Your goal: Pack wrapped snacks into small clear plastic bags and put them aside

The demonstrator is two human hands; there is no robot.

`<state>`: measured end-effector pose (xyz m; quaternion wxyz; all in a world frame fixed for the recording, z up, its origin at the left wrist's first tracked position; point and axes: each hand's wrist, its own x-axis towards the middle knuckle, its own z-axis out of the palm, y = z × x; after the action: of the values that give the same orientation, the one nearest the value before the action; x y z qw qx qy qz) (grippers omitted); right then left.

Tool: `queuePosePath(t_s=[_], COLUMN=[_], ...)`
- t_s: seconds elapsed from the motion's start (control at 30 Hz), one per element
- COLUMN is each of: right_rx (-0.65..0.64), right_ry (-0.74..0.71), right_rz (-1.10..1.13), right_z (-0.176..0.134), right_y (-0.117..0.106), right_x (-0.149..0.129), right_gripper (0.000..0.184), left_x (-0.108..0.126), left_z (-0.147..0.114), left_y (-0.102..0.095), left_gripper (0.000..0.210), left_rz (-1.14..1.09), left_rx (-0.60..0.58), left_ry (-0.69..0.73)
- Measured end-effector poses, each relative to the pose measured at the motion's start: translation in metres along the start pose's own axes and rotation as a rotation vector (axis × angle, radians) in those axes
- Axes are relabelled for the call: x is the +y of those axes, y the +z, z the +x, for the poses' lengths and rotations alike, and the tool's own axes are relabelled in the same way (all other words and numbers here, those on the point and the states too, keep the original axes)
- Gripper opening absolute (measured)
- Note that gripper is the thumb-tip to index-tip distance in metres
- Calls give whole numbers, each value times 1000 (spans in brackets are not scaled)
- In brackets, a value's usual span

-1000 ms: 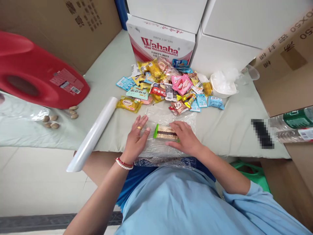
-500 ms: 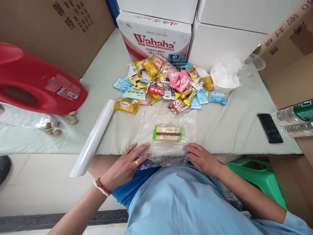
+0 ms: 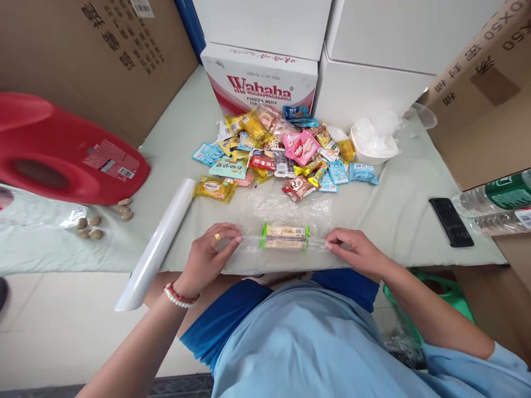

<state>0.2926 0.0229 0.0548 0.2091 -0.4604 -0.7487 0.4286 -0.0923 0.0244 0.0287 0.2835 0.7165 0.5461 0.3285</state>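
OK, left hand (image 3: pixel 211 253) and right hand (image 3: pixel 355 251): fingers pinching clear film (image 3: pixel 290 208); it stretches across the snack bar (image 3: pixel 285 231). Pale roll (image 3: pixel 160 243) lies further left.

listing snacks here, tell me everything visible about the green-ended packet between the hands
The green-ended packet is oblong, seemingly sealed plastic, with a tan, speckled middle and a barcode toward its right end. It lies flat on clear film; the left hand and right hand hold a film edge across it, neither touching it.

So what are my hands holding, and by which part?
The film: the left hand pinches the left end of its near edge, the right hand the right end.
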Motion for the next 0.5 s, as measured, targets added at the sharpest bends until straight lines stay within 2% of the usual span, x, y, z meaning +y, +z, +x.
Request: queuePosePath(t_s=[0.1,0.17,0.23,0.3,0.37,0.5], right_rx=[12,-2,-18,8,67,85], right_ry=[101,197,305,345,238,-170], right_rz=[18,-56,-251,-480,-599,-611], right_z=[24,35,42,47,55,92], right_y=[-6,-9,-11,-13,-14,-4], right_x=[13,22,27,24,12,-16], right_gripper=[30,25,18,18,22,27], left_x=[-11,-18,-25,-28,-28,-4], left_z=[39,57,67,68,61,24], left_y=[12,21,28,29,23,8], left_gripper=[31,31,33,39,41,28], left_rz=[92,214,337,397,411,524], left_rx=[-28,-59,-76,-28,129,638], left_ry=[-27,-62,-88,-84,-62,16])
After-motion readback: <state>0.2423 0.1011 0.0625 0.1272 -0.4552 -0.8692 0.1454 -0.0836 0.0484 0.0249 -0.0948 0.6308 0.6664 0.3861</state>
